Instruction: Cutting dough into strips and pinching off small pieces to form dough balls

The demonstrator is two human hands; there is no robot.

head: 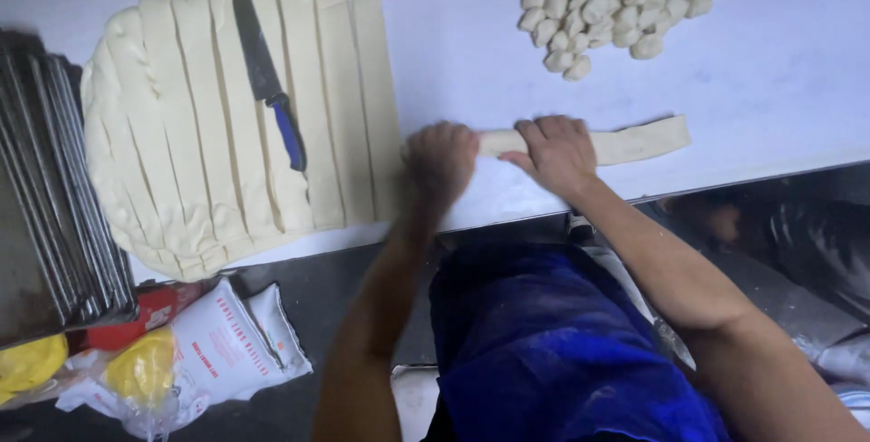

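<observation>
Here the left hand (440,158) and right hand (555,150) both press down, fingers curled, on one dough strip (634,141) lying flat across the white table (779,89) near its front edge. It looks like the strip is being rolled into a rope, so next the hands would need to push evenly along the flat end on the right. Farther off sit a cut dough sheet (181,134), a knife (265,75) on it, and small dough lumps (607,7).
</observation>
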